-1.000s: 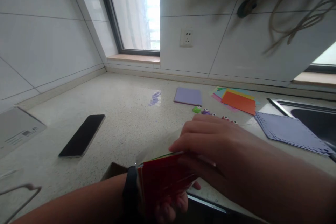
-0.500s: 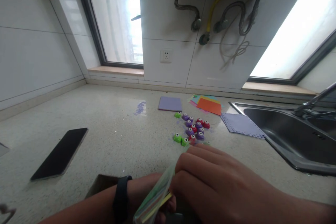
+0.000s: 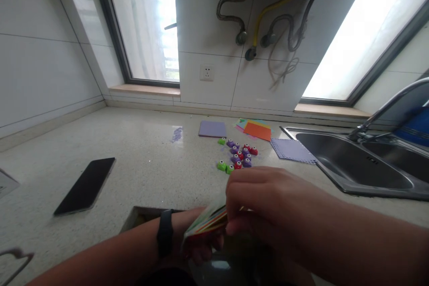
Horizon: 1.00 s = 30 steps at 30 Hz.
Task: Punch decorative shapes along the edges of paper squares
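A clear sleeve with a stack of coloured paper sheets (image 3: 209, 223) is held above the counter's front edge. My left hand (image 3: 203, 250) grips it from below, fingers curled round it; a dark band sits on that wrist. At the sleeve's right end, my right hand (image 3: 264, 192) is closed on the paper stack, and its fingertips are partly hidden. Just beyond my right hand lie several small craft punches: green (image 3: 221, 166), purple (image 3: 247, 162) and red (image 3: 254, 150).
Purple sheets (image 3: 212, 129), an orange sheet (image 3: 257, 131) over other coloured ones, and purple sheets with cut edges (image 3: 291, 150) lie behind and right. Purple paper bits (image 3: 177, 134) are scattered at left. A black phone (image 3: 85, 186) lies left; a steel sink (image 3: 348, 161) is right.
The view has shifted slightly. The sleeve is tilted flatter and its sheets are fanned at the edge. My right hand has moved a little up and its thumb now shows.
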### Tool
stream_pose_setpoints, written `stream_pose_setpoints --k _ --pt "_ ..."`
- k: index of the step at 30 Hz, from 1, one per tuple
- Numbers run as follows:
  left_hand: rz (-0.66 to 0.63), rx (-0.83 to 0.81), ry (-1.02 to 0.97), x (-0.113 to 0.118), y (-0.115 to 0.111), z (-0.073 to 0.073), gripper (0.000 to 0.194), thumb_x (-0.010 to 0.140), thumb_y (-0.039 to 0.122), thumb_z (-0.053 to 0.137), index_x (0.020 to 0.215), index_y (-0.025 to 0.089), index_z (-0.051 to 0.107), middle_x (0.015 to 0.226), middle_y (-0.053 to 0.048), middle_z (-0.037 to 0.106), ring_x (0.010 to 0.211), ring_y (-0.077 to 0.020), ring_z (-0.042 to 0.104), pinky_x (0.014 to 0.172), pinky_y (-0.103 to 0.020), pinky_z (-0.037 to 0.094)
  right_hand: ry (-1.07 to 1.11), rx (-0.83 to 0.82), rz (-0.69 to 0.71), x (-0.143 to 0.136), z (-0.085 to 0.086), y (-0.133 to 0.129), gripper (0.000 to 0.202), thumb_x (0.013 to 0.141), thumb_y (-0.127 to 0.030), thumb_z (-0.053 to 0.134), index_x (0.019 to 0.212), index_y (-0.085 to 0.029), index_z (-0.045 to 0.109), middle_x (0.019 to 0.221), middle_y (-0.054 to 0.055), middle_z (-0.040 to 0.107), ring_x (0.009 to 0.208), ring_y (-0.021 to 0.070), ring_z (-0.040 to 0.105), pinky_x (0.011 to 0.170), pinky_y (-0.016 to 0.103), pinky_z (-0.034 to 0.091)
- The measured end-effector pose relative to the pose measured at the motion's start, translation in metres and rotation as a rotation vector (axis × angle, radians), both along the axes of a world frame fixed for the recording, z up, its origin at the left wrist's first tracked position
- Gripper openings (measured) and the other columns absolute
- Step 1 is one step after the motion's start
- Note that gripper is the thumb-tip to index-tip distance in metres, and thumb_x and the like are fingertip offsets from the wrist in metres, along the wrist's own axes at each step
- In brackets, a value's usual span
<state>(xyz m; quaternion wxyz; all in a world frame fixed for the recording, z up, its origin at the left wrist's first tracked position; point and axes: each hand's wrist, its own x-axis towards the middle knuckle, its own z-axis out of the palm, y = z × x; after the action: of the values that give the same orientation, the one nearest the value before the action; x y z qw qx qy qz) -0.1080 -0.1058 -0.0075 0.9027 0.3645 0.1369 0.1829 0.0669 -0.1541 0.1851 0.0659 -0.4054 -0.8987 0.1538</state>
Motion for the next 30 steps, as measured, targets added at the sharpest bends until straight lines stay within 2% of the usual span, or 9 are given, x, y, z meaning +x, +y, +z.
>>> stream_pose_setpoints --k 4,8,11,15,19,23,26,28,30 --pt "-0.257 -0.169 0.191 -0.008 0.002 -0.006 0.024 0.093 0.041 0.057 0.092 0.024 0.074 0.068 -0.002 0.056 0.043 -0.0065 0.029 0.044 -0.018 0.016 -0.073 0.020 -0.121 -0.004 0.007 0.000 0.008 0.085 -0.015 0.068 0.080 -0.021 0.070 0.076 0.000 0.069 0.064 0.0143 0.058 0.054 0.024 0.036" --pt "-0.310 -0.261 0.241 -0.008 0.004 -0.011 0.023 0.093 0.042 0.059 0.097 0.025 0.073 0.072 -0.002 0.054 0.045 -0.0058 0.028 0.045 -0.018 0.012 -0.154 0.002 -0.118 -0.009 0.009 0.000 0.017 0.083 -0.007 0.066 0.091 -0.021 0.073 0.083 0.002 0.073 0.071 0.0169 0.064 0.060 0.026 0.041" --pt "-0.344 -0.267 0.226 -0.007 0.005 -0.018 0.024 0.094 0.041 0.057 0.100 0.025 0.072 0.069 -0.001 0.050 0.045 -0.0062 0.025 0.046 -0.019 0.009 -0.198 -0.045 -0.077 -0.011 0.010 0.003 0.023 0.082 -0.001 0.062 0.085 -0.020 0.074 0.084 0.002 0.073 0.076 0.0172 0.066 0.066 0.027 0.044" --pt "-0.381 -0.269 0.153 -0.008 0.008 -0.031 0.027 0.093 0.044 0.058 0.109 0.025 0.068 0.072 0.001 0.050 0.046 -0.0063 0.024 0.045 -0.019 0.008 -0.179 -0.006 -0.059 -0.009 0.008 0.005 0.022 0.079 0.000 0.063 0.081 -0.020 0.071 0.086 0.001 0.072 0.075 0.0160 0.064 0.064 0.026 0.043" --pt "-0.425 -0.276 0.126 -0.009 0.013 -0.037 0.033 0.088 0.042 0.063 0.114 0.022 0.064 0.076 0.000 0.053 0.048 -0.0068 0.031 0.046 -0.019 0.014 -0.040 0.204 -0.074 0.001 0.006 -0.001 0.015 0.087 -0.008 0.061 0.086 -0.022 0.067 0.085 0.001 0.071 0.071 0.0159 0.061 0.059 0.026 0.042" --pt "-0.506 -0.309 0.109 -0.004 0.023 -0.041 0.022 0.093 0.038 0.057 0.097 0.018 0.065 0.067 0.002 0.045 0.046 -0.0078 0.027 0.043 -0.020 0.012 0.149 0.539 -0.164 0.022 0.028 0.001 0.013 0.098 -0.024 0.054 0.096 -0.024 0.067 0.085 0.002 0.071 0.069 0.0166 0.063 0.060 0.029 0.045" --pt "-0.560 -0.335 0.113 -0.007 0.032 -0.042 0.022 0.092 0.039 0.059 0.093 0.018 0.065 0.063 0.004 0.040 0.044 -0.0081 0.028 0.041 -0.022 0.011 0.298 0.802 -0.379 0.049 0.053 0.032 0.014 0.095 -0.030 0.060 0.094 -0.021 0.070 0.083 0.003 0.069 0.068 0.0170 0.062 0.060 0.031 0.044" --pt "-0.482 -0.290 0.095 -0.015 0.038 -0.037 0.035 0.088 0.043 0.063 0.113 0.019 0.065 0.069 0.002 0.047 0.045 -0.0078 0.033 0.041 -0.021 0.014 0.329 0.788 -0.647 0.075 0.060 0.072 0.020 0.095 -0.033 0.059 0.096 -0.017 0.072 0.083 0.005 0.068 0.063 0.0140 0.057 0.060 0.032 0.043" --pt "-0.363 -0.159 0.064 -0.027 0.045 -0.027 0.048 0.088 0.047 0.061 0.124 0.016 0.062 0.075 0.000 0.053 0.048 -0.0073 0.038 0.042 -0.020 0.021 0.307 0.645 -0.792 0.107 0.051 0.121 0.024 0.096 -0.032 0.056 0.099 -0.014 0.072 0.090 0.009 0.070 0.069 0.0145 0.058 0.062 0.032 0.042"
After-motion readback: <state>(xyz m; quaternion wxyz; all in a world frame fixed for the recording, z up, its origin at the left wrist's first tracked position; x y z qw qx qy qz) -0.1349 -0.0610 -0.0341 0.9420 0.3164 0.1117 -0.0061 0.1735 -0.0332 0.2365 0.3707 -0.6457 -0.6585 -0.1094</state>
